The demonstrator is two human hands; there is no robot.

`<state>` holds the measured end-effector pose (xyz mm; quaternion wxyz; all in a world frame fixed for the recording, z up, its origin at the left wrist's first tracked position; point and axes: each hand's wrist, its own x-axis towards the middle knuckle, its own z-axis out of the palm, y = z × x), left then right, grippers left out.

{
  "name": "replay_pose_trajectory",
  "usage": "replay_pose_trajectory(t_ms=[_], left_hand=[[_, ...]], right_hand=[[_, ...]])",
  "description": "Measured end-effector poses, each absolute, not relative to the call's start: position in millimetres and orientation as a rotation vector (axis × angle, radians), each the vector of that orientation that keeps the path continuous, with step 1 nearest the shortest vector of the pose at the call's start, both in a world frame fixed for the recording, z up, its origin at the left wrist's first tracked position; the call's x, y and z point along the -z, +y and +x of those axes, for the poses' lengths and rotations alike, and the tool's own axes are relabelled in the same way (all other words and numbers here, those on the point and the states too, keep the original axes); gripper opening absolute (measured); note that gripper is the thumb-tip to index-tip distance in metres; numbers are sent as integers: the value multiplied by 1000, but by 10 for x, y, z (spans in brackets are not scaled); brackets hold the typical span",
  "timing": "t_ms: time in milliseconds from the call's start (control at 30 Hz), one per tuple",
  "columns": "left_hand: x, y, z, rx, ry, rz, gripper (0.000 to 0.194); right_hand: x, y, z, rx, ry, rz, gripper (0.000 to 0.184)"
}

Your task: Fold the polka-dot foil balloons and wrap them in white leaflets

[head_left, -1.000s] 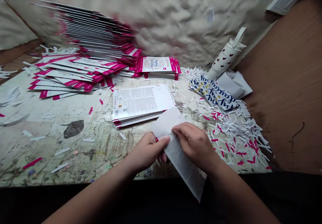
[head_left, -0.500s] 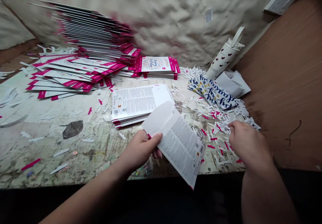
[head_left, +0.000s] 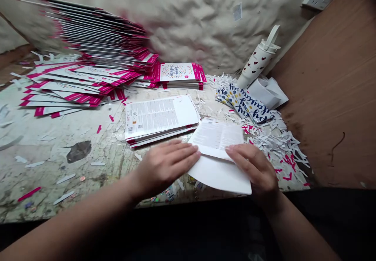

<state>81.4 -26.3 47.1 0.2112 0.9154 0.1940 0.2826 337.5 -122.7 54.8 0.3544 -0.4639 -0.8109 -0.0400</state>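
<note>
A white printed envelope (head_left: 219, 139) is between my hands near the front edge of the table, its small print on the far part and a plain white flap toward me. My right hand (head_left: 258, 169) grips its right side, with fingertips on the printed part by the fold. My left hand (head_left: 167, 167) lies along the left side, fingers straight and close together, tips at the fold. The left thumb is hidden beneath. Just beyond my left hand lies a low stack of similar envelopes (head_left: 161, 116), text side up.
A tall leaning pile of pink-edged envelopes (head_left: 100, 42) stands at the back left, beside a smaller stack (head_left: 176, 72). To the right are a white tumbler with hearts (head_left: 257, 63), folded blue-lettered packets (head_left: 245, 104) and heaped paper strips (head_left: 273, 139). A brown panel (head_left: 335, 96) borders the right.
My right hand went off to the paper strips at the right, then came back to the envelope. The envelope has turned, its flap now toward me. My left hand's fingers have straightened over its edge.
</note>
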Motion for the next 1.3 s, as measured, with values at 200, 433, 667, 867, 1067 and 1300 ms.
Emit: replay_pose_trajectory(t_ms=[200, 433, 667, 867, 1067, 1300], left_hand=[[85, -550, 1060, -501, 401, 2728, 30], [26, -474, 1185, -338, 230, 2878, 25], [-113, -299, 1454, -78, 799, 2514, 23], [-198, -78, 1520, 30, 746, 2424, 17], [-423, -367, 1327, -209, 885, 2140, 23], [-329, -490, 1348, -469, 849, 682, 24]], right_hand=[[-10, -1530, 3298, 114, -2428, -1297, 32], [37, -1651, 3309, -52, -2354, -1456, 25], [-51, -1498, 3310, -488, -1899, -1976, 11], [-87, -1448, 3237, -149, -2380, -1819, 38], [-252, -1376, 3093, 315, -2597, -1788, 42], [-529, -1255, 2887, 427, -2393, -1496, 29]])
